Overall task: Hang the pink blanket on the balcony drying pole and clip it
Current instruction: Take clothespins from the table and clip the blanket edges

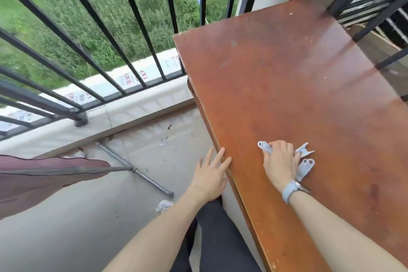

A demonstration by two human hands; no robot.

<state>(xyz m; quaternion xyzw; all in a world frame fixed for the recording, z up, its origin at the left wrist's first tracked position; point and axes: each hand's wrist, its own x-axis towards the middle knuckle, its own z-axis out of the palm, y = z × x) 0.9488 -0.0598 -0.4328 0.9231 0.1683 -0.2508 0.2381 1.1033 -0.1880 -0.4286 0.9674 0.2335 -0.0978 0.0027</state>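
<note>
Resting flat at the near left edge of the tabletop (287, 86), the left hand (209, 175) has its fingers straight and slightly spread, the fingertips (221, 152) lying on the wood's rim and holding nothing. Just right of it, the right hand (280, 162) lies palm-down on the reddish-brown surface with its fingers bent over a cluster of pale grey-blue plastic clothes clips. One clip (264, 147) pokes out from under the fingers at the left, a second clip (304, 150) shows just right of the knuckles, and a third clip (304, 169) lies beside the wrist; whether the fingers actually pinch the first clip or only press on it cannot be told. A light blue watch (291, 191) circles the right wrist.

Left of the hands and lower down, the pink blanket (44, 179) enters from the left edge of the view. It looks dusty mauve-pink, smooth and thin, draped over a grey metal drying pole (119, 169) so that it folds along the bar, with the pole's bare end sticking out to the right past the cloth's edge. Below that, the rack's metal floor bar (141, 174) lies on the pale tiled balcony floor (88, 227).

Farther off, the black balcony railing (92, 28) stands on a low tiled ledge, with green grass beyond its bars.
</note>
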